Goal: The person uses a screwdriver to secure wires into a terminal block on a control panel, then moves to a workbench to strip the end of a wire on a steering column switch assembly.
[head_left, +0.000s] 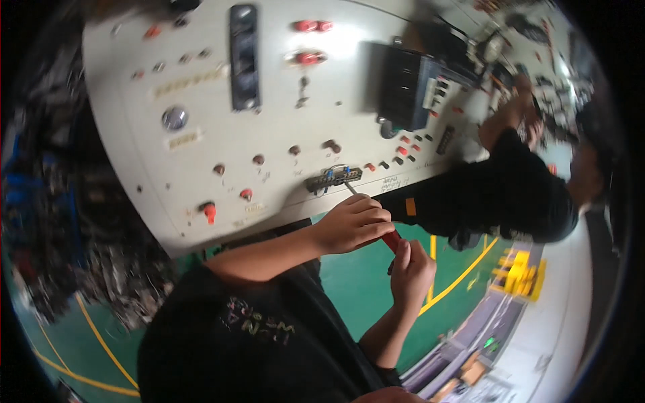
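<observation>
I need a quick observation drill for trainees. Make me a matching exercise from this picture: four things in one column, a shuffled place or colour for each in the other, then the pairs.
Things:
1. Left hand
2. Right hand
3. Terminal block
4. Floor

Places or colours:
A. Green with yellow lines
B. At the back end of the red screwdriver handle
C. Dark, on the pale board
D. Around the screwdriver, nearer its tip

Pairs: 1-D, 2-B, 3-C, 4-A
</observation>
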Motion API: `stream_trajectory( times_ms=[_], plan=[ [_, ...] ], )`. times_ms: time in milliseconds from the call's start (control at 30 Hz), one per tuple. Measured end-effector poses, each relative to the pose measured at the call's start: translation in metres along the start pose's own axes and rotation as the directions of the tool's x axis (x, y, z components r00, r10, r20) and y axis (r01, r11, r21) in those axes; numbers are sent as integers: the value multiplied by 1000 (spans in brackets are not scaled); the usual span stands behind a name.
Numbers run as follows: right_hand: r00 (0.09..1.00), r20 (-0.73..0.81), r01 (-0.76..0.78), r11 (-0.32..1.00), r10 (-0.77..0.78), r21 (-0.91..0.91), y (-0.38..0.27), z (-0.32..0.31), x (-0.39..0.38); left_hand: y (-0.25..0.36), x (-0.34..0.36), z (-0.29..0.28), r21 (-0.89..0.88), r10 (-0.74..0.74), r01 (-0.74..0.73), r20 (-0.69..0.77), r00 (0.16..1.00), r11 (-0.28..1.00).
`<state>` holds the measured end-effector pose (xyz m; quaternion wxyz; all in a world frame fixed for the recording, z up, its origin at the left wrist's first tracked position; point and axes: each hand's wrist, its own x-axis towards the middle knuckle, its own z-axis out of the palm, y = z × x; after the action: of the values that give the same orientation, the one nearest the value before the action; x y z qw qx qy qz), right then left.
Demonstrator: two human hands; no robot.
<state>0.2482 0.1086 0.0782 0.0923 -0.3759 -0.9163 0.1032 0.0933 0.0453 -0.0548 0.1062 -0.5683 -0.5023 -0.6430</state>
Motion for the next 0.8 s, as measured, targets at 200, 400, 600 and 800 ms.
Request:
stream_trajectory(
  times_ms=[200,400,600,800],
  plan=[
    [982,-121,154,986,-145,71,-23,-3,-3,-7,-5,-10,141,19,-24,39,999,990],
    [1000,10,-27,997,27,70,-12,-1,-4,5,-6,-9,88,-1,1,-9,1000,996],
    [993,83,-96,985,84,144,-22,-4,2,3,-1,-10,161,-3,-1,21,1000,987],
    [997,-42,64,990,-59,128,-18,-16,-6,1,4,-12,187,4,-13,51,999,982]
  ],
)
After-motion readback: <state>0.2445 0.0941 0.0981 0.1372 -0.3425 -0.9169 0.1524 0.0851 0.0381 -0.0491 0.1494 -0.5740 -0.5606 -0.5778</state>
